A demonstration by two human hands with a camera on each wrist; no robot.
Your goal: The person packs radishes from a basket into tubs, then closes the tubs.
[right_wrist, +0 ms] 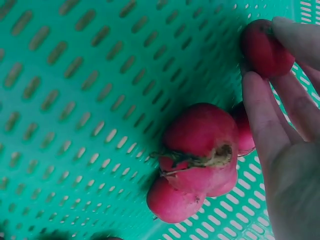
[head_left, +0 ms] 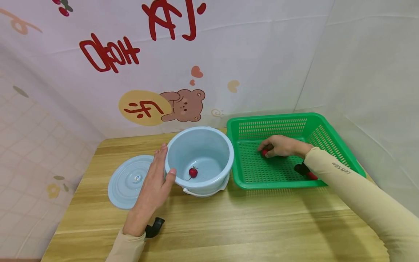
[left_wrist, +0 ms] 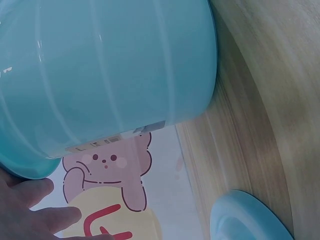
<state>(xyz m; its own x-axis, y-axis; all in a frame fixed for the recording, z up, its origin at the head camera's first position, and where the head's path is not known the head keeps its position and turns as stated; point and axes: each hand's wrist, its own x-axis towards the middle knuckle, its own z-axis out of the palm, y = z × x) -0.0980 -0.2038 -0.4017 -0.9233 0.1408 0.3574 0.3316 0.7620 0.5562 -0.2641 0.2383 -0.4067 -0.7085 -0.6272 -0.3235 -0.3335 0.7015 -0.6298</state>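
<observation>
One radish (right_wrist: pixel 267 48) is pinched between the curled fingers (right_wrist: pixel 261 107) of the right hand (head_left: pixel 282 145), and it is held inside the one green basket (head_left: pixel 281 185), near the slotted floor. Just beside that grip, at least three more radishes are seen clustered: a large one (right_wrist: pixel 200 137) with a withered stalk, a smaller one (right_wrist: pixel 172 202) touching it, and a third (right_wrist: pixel 243 131) partly hidden by the fingers; whether a fourth is tucked among them cannot be told. By the lower edge of the right wrist view, dark shapes are cut off too closely to be counted. Nothing is grasped by the left hand (head_left: pixel 152 189); its fingers are kept extended at the left side of the rim of the one light-blue bucket (head_left: pixel 231 154), and how firmly the rim is pressed cannot be told. In the bucket, one radish (head_left: pixel 193 172) with a thin root is seen on the bottom. One white handle (head_left: pixel 199 195) is hung down across the bucket's front. To the left, partly covered by the left hand, one round blue lid (head_left: pixel 122 182) is laid flat. Bucket, basket and lid are all carried by one wood-grained worktop (head_left: pixel 229 225). Behind it, one cartoon bear (head_left: pixel 188 106) and three hearts are printed on the pale backdrop (head_left: pixel 262 54).
</observation>
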